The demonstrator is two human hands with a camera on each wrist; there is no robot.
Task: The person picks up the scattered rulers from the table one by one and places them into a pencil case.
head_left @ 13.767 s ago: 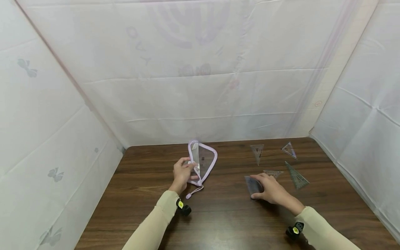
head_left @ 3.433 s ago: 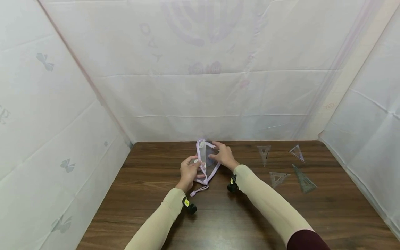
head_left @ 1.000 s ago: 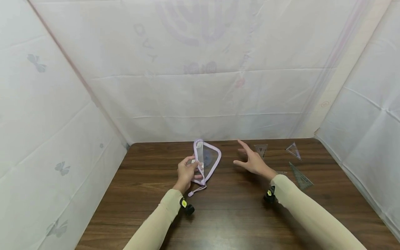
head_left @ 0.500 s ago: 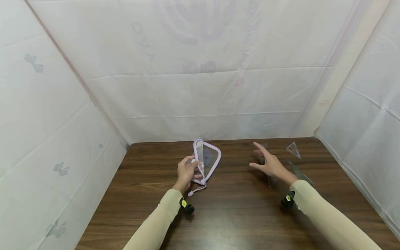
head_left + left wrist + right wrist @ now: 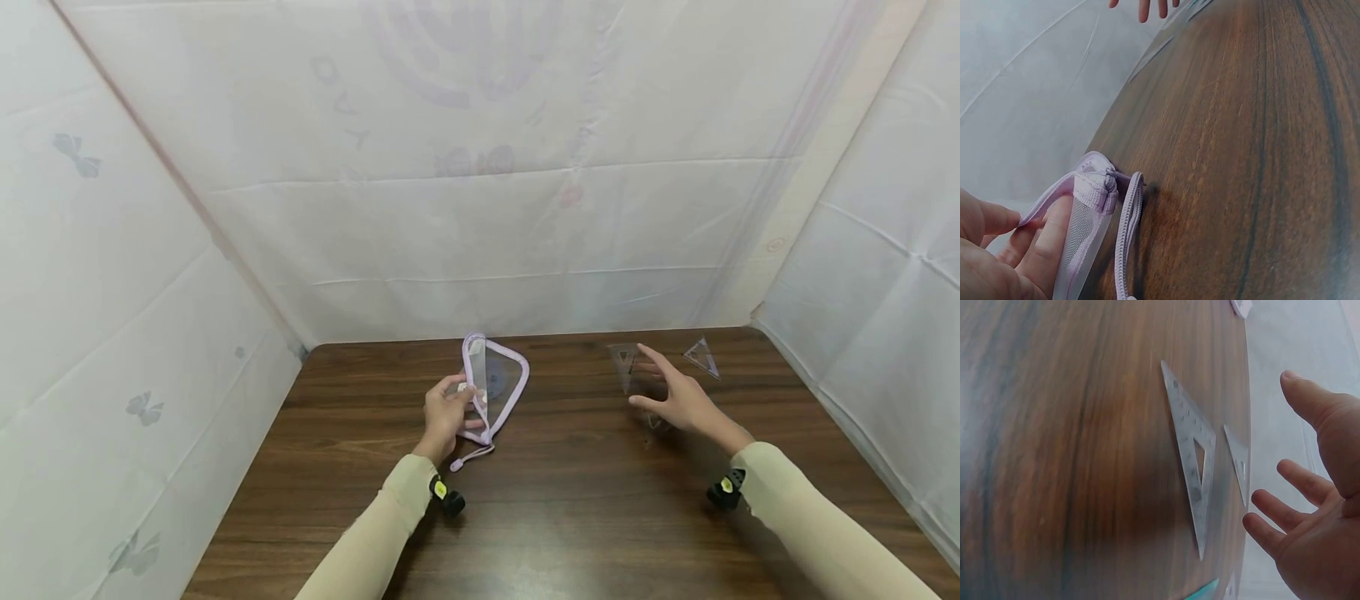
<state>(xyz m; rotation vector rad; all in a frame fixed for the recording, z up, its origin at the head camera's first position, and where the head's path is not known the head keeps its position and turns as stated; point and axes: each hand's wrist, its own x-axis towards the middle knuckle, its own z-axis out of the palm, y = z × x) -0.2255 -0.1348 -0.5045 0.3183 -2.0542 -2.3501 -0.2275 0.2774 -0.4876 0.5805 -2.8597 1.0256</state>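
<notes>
My left hand (image 5: 444,412) pinches the edge of a mesh zip pouch (image 5: 516,398) with lilac trim, standing open on the table. A bluish translucent piece (image 5: 495,379) shows through its mesh. In the left wrist view, the thumb and fingers hold the lilac zipped edge (image 5: 1047,197). My right hand (image 5: 686,404), fingers spread and holding nothing, hovers above clear triangular set squares. One set square (image 5: 622,358) lies by its fingertips, another (image 5: 654,423) is partly hidden beneath it. A third (image 5: 702,358) lies behind. In the right wrist view, a teal-edged set square (image 5: 1205,590) peeks in.
The dark wooden table (image 5: 555,517) ends at the back against a white cloth wall (image 5: 480,250). Similar cloth stands at left and right. A lilac zip-pull strap (image 5: 472,458) hangs from the pouch's near corner onto the table.
Earlier my right hand held a bluish-grey flat piece, then reached to the pouch, where a bluish piece now shows. It has since moved right, back over the set squares. My left hand keeps its hold.
</notes>
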